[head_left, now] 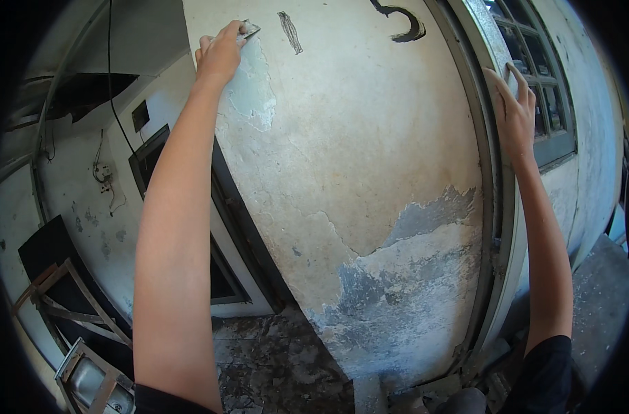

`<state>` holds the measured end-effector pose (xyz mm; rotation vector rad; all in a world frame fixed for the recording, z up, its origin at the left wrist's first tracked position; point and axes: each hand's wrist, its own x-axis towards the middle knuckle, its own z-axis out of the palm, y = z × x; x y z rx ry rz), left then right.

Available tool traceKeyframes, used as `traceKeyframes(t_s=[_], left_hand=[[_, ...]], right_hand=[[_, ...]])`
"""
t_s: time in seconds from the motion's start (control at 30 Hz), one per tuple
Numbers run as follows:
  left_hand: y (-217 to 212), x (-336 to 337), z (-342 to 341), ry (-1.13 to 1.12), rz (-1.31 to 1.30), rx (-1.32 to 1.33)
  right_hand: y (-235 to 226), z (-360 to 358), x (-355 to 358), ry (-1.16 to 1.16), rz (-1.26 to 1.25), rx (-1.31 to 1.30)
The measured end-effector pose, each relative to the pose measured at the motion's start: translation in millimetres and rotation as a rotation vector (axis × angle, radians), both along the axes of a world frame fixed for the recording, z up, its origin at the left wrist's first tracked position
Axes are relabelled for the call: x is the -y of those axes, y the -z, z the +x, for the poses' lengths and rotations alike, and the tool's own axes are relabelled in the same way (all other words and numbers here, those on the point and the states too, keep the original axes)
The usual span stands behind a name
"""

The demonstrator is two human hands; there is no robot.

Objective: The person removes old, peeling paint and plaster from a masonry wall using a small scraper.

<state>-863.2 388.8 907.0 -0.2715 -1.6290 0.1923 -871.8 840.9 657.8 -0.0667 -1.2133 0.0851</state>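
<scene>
High on the peeling wall (356, 138), my left hand (220, 55) is closed around a small flat grey scraper (249, 29). Its edge is against the paint, and the handle is hidden in my fingers. Just below the hand lies a pale green-blue patch (252, 90) where the cream paint has come off. Over on the right, my right hand (513, 114) leans on the pale door frame (490, 45) with its fingers spread and nothing held in them.
Bare grey plaster (383, 290) covers the lower wall. A paned window (539, 69) stands beyond my right hand. Debris litters the floor (280, 359). At lower left are a wooden frame (73, 310) and a metal sink (93, 379). A cable (110, 76) hangs at left.
</scene>
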Motion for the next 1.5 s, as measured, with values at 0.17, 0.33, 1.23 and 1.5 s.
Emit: traceKeyframes(t_s=[0.17,0.33,1.23,1.5], left_hand=[[-6,4,-12,0.13,0.027,-0.001],[-24,23,-22,0.153,0.114,-0.173],[31,19,21,-0.083,-0.215,-0.165],[28,28,18,-0.027,-0.251,-0.121]], right_hand=[[-1,6,4,-0.009,0.005,-0.012],[-3,4,6,-0.014,0.011,-0.024],[1,9,9,-0.022,-0.035,0.024],[1,10,10,-0.035,-0.027,0.025]])
